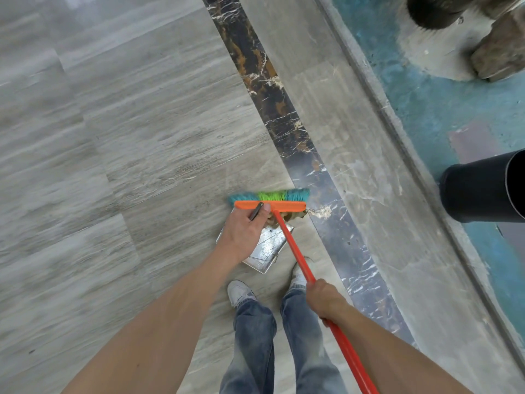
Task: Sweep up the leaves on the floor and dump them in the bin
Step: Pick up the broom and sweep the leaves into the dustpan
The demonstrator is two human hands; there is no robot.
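A broom with an orange head (270, 206), teal and green bristles and a red pole stands on the grey floor ahead of my feet. My right hand (324, 300) grips the red pole low down. My left hand (244, 231) holds the dark handle of a shiny metal dustpan (267, 248) that lies just behind the broom head. Brown dry leaves (295, 215) lie at the pan's mouth, under the broom head, partly hidden by the pole and my left hand.
A black cylindrical bin (483, 189) stands at the right beyond a raised stone kerb (397, 155). A dark marble strip (284, 120) crosses the floor diagonally. Behind the kerb are a blue-green floor, a stone block and a dark pot. My shoes (240, 291) and jeans are below.
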